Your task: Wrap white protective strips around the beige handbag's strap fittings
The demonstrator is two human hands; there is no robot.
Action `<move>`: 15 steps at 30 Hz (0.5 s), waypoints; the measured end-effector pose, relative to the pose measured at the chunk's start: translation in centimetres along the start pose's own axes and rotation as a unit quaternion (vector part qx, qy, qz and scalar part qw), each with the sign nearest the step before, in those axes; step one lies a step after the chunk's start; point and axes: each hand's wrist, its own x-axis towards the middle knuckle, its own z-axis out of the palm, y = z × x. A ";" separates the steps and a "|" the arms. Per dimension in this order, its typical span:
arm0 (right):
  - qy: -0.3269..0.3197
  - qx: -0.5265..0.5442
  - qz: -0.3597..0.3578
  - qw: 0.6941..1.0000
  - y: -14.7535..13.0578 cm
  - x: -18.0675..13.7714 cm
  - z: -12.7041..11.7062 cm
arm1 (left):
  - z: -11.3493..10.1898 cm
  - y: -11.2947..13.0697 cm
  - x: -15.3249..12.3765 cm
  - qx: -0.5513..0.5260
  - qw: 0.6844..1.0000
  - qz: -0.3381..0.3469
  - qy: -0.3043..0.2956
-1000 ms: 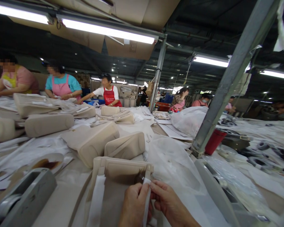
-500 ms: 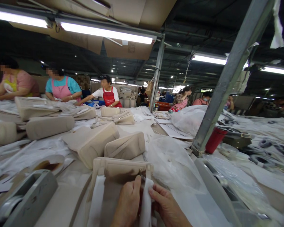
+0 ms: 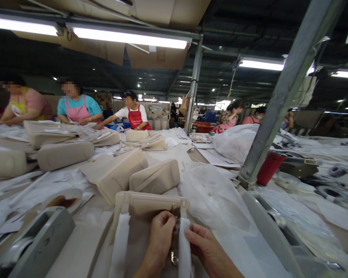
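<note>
On bag (image 3: 142, 208): both hands (image 3: 162, 241) pinch strap (image 3: 184, 247).

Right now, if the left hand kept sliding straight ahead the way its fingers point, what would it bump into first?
Probably the top edge of the beige bag that the left hand rests on, then the padded bag behind it; depth is unclear.

A flat bag (image 3: 145, 216) is being held at the near edge of the worktop (image 3: 84, 235), between the left hand (image 3: 159, 239) and the right hand (image 3: 205, 251). A tape dispenser (image 3: 37, 247) is lying at the near left corner. Two padded bags (image 3: 133, 175) are lying just behind the flat bag. A slanted post (image 3: 278, 100) is standing to the right, a cup (image 3: 269, 168) beside its base.
</note>
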 end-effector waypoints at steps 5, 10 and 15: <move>0.009 0.012 0.003 1.000 0.1 -0.2 0.2 | -0.2 -0.8 0.2 0.003 1.000 0.007 0.014; -0.006 0.045 0.013 0.999 0.6 0.0 0.0 | -0.2 -0.9 0.0 0.009 0.999 0.011 0.030; -0.009 0.063 0.033 0.997 0.3 -0.1 0.0 | -0.4 -1.2 0.2 0.023 0.999 0.015 0.030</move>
